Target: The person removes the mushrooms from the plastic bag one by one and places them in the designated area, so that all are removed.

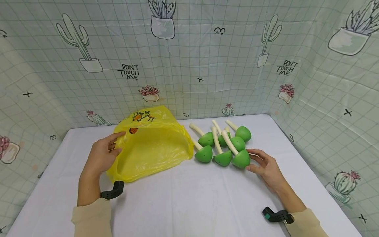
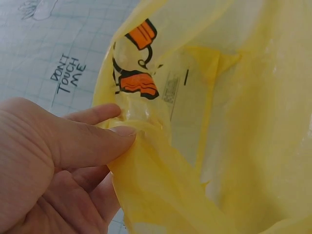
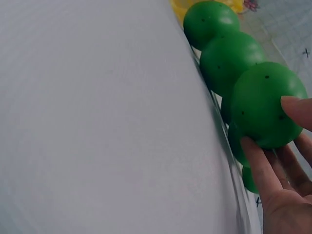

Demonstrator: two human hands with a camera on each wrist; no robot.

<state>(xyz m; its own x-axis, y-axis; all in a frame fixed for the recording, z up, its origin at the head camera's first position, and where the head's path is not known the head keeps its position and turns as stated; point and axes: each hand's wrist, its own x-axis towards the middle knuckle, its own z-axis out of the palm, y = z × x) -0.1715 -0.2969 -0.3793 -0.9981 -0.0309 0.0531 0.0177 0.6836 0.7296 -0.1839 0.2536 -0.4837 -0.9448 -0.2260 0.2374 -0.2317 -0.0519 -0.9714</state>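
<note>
A yellow plastic bag (image 1: 157, 148) with orange and black print lies on its side, its wide mouth facing me. My left hand (image 1: 102, 153) pinches the bag's left rim between thumb and fingers, seen closely in the left wrist view with the thumb (image 2: 119, 139) on top of the film. To the right, my right hand (image 1: 267, 169) holds the nearest green-capped toy mushroom (image 1: 241, 159) by its domed cap. In the right wrist view, thumb and fingers span that cap (image 3: 265, 105); its cream stem is hidden there.
Several more toy mushrooms (image 1: 204, 154) lie bunched beside the bag's right edge, most stems pointing away. Under everything is a white-covered table (image 1: 183, 207). A printed grid cloth (image 1: 183, 65) rises behind and along both sides.
</note>
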